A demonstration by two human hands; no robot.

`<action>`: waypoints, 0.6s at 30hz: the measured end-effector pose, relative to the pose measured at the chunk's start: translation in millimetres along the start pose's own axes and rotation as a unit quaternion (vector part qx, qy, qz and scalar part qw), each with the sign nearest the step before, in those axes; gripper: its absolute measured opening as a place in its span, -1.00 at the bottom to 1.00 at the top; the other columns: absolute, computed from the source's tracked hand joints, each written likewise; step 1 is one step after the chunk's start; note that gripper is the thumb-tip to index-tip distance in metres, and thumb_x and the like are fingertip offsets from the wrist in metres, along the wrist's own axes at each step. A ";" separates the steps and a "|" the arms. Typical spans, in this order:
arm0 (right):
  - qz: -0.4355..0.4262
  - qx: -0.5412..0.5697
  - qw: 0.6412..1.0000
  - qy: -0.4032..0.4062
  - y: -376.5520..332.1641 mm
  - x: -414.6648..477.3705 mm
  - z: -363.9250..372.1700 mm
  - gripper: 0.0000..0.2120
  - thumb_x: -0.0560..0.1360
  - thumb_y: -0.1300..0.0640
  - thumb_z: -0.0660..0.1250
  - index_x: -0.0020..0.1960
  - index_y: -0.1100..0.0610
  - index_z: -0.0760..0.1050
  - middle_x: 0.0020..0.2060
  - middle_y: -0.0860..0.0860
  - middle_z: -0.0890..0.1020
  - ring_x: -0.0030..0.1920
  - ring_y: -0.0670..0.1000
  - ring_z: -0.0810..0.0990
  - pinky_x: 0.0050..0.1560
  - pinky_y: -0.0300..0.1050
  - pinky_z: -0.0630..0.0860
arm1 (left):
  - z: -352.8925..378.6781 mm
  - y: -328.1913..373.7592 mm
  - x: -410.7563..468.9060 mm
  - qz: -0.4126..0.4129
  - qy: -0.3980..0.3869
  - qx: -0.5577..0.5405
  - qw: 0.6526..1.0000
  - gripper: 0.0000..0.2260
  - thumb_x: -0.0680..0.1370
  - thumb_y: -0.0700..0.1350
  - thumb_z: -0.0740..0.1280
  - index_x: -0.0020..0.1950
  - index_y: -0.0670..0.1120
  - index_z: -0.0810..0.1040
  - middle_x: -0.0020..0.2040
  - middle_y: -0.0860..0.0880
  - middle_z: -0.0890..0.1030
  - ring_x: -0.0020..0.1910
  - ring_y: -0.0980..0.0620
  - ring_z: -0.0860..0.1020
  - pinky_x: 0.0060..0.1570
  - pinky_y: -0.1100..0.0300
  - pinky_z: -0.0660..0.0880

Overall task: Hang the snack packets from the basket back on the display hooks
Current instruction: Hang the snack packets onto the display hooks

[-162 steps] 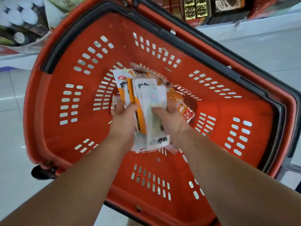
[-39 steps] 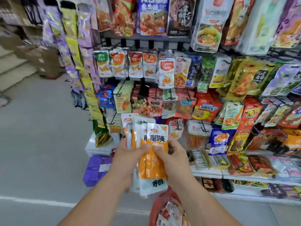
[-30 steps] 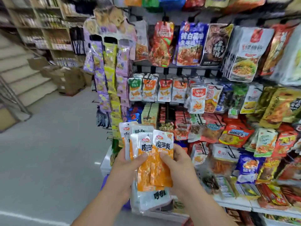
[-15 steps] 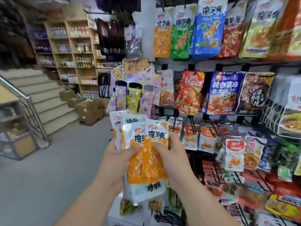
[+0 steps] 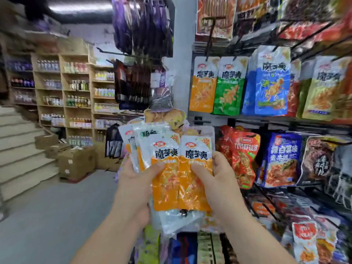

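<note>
I hold a fan of several white-and-orange snack packets (image 5: 177, 168) upright in front of the display rack. My left hand (image 5: 137, 183) grips the stack's left side, thumb across the front of one packet. My right hand (image 5: 217, 181) grips the right-hand front packet, thumb on its orange face. Matching orange packets (image 5: 202, 84) hang on a display hook (image 5: 210, 35) up and to the right, beside green (image 5: 229, 86) and blue (image 5: 270, 82) ones. The basket is out of view.
The rack on the right is crowded with hanging snack bags, red (image 5: 242, 155) and blue (image 5: 282, 159) ones close to my right hand. Cardboard boxes (image 5: 76, 161), steps (image 5: 21, 145) and wooden shelves of bottles (image 5: 76, 96) stand to the left across a grey floor.
The view has risen from the basket to the rack's upper rows. Both hands lifted the packets higher, and the two front packets now sit side by side.
</note>
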State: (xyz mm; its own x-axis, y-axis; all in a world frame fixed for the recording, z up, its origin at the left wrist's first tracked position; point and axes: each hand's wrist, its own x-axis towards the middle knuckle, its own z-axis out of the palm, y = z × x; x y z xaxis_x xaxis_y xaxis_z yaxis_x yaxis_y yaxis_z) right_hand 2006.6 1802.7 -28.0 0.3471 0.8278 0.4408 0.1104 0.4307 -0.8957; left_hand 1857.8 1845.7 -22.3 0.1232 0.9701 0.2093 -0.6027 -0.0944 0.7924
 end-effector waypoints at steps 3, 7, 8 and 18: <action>-0.034 -0.005 0.999 0.034 -1.9 6.1 20.0 -0.71 0.57 0.04 0.45 0.26 -0.13 0.52 0.16 -0.12 0.68 0.17 -0.04 0.68 0.18 0.20 0.64 | -10.4 2.7 19.2 -0.019 -0.022 -0.032 0.999 -0.64 0.56 -0.36 0.41 0.32 -0.11 0.59 0.04 -0.21 0.75 -0.21 -0.14 0.74 -0.33 -0.07 0.69; -0.062 -0.058 0.993 0.077 0.7 7.5 55.7 -0.63 0.48 -0.14 0.45 0.26 -0.20 0.49 0.25 -0.07 0.64 0.29 0.06 0.61 0.24 0.29 0.58 | -30.5 5.3 40.3 -0.050 -0.045 -0.049 0.997 -0.65 0.56 -0.34 0.43 0.31 -0.08 0.60 0.05 -0.19 0.75 -0.14 -0.16 0.74 -0.25 -0.12 0.70; -0.061 -0.065 0.993 0.079 2.7 7.3 64.2 -0.52 0.44 -0.22 0.45 0.32 -0.18 0.46 0.32 -0.05 0.60 0.36 0.07 0.57 0.28 0.30 0.55 | -35.0 6.6 44.0 -0.056 -0.053 -0.050 0.996 -0.66 0.57 -0.33 0.43 0.30 -0.06 0.60 0.04 -0.18 0.76 -0.14 -0.15 0.75 -0.27 -0.11 0.70; -0.070 -0.132 0.984 0.092 -10.0 13.5 89.2 -0.78 0.63 0.10 0.39 0.18 -0.19 0.53 0.12 -0.12 0.69 0.16 0.00 0.68 0.16 0.28 0.62 | -50.6 24.7 69.4 -0.073 -0.104 -0.043 0.991 -0.66 0.52 -0.33 0.48 0.25 -0.08 0.60 -0.01 -0.18 0.76 -0.16 -0.17 0.75 -0.29 -0.07 0.67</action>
State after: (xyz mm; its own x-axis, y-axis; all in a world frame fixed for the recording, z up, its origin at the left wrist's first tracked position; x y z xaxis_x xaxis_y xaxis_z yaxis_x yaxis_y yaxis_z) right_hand 1927.2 1841.6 -8.0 0.4714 0.6773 0.5649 0.3996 0.4069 -0.8214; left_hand 1811.6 1922.0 -17.1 0.3681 0.9044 0.2158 -0.6302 0.0721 0.7731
